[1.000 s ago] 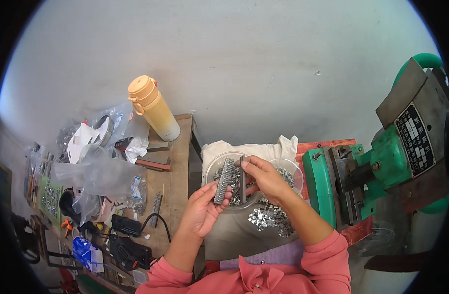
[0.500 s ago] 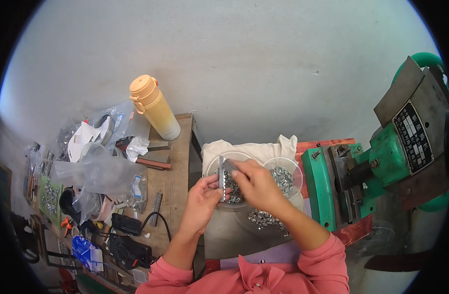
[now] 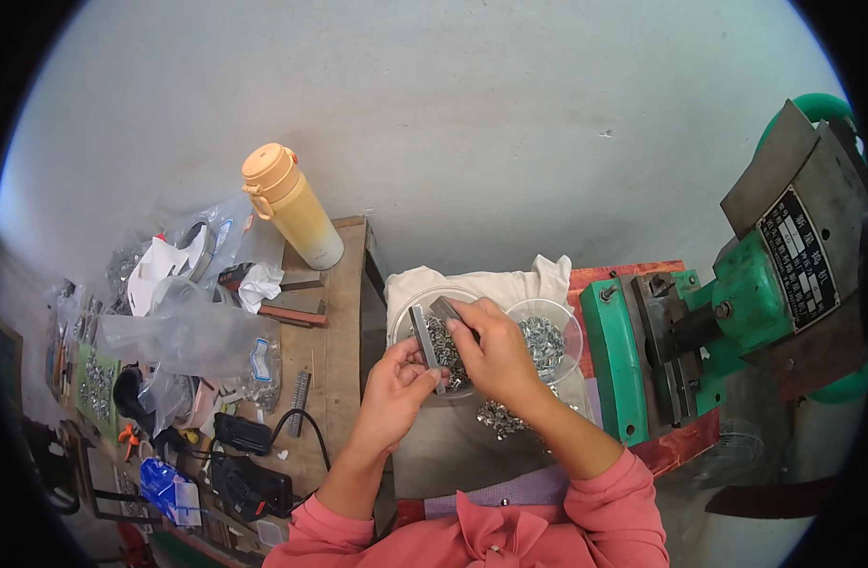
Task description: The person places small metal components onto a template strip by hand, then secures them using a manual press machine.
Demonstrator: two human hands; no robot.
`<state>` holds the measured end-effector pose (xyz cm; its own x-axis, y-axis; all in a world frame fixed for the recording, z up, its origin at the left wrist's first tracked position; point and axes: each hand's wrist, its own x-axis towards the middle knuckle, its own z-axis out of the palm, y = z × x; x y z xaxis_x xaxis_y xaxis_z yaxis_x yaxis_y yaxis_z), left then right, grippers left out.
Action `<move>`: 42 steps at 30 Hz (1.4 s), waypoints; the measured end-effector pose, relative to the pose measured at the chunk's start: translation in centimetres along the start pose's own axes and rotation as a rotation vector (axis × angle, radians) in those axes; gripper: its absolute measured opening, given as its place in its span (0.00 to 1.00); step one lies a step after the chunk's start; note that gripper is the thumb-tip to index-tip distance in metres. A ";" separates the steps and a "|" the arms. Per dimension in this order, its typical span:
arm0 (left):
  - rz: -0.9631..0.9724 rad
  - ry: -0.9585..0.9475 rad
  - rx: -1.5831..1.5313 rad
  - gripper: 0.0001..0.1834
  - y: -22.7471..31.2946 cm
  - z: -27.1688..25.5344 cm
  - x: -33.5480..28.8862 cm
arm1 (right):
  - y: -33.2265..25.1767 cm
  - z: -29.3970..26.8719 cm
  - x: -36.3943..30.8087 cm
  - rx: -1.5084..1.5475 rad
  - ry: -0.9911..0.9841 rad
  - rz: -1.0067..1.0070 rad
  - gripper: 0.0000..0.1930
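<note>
My left hand point(image 3: 392, 390) is closed on a narrow silver metal bar point(image 3: 422, 333), fingers and thumb gripping its lower end. The bar tilts slightly, its upper end leaning left. Close beside it, my right hand point(image 3: 498, 352) pinches a small dark grey block point(image 3: 444, 309) near the bar's upper end; a narrow gap shows between the two. Beneath both hands is a clear round tub point(image 3: 402, 320) of small shiny metal parts, partly hidden by them. A second clear tub point(image 3: 575, 333) with similar silver parts stands to its right. Loose metal pieces point(image 3: 500, 417) are heaped in front.
A green press machine point(image 3: 623, 369) stands at the right. On the wooden table point(image 3: 344, 312) at left are a yellow flask point(image 3: 301, 216), plastic bags point(image 3: 178, 327), a spring point(image 3: 300, 398) and a black cable point(image 3: 322, 434). A pale cloth point(image 3: 415, 281) lies behind the tubs.
The bar has gone from nearly upright to tilted, its upper end moving left. The dark block in my right hand has come away from the bar. The view has shifted slightly.
</note>
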<state>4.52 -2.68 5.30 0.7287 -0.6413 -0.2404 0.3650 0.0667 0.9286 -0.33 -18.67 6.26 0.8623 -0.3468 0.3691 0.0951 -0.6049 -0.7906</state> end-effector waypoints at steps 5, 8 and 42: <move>0.030 -0.002 0.015 0.23 0.1 0.4 0.0 | 0.3 0.3 0.1 0.094 -0.007 -0.006 0.14; 0.028 -0.015 -0.012 0.22 -0.1 0.3 -0.2 | -0.1 -0.5 0.2 0.036 -0.032 0.094 0.15; 0.240 0.049 -0.106 0.23 -1.4 1.0 0.3 | -1.8 -1.0 -1.5 0.006 -0.090 -0.048 0.14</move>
<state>3.65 -3.76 4.22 0.8279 -0.5599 -0.0331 0.2355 0.2934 0.9265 -2.29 -17.78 7.65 0.8977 -0.2514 0.3619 0.1405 -0.6151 -0.7758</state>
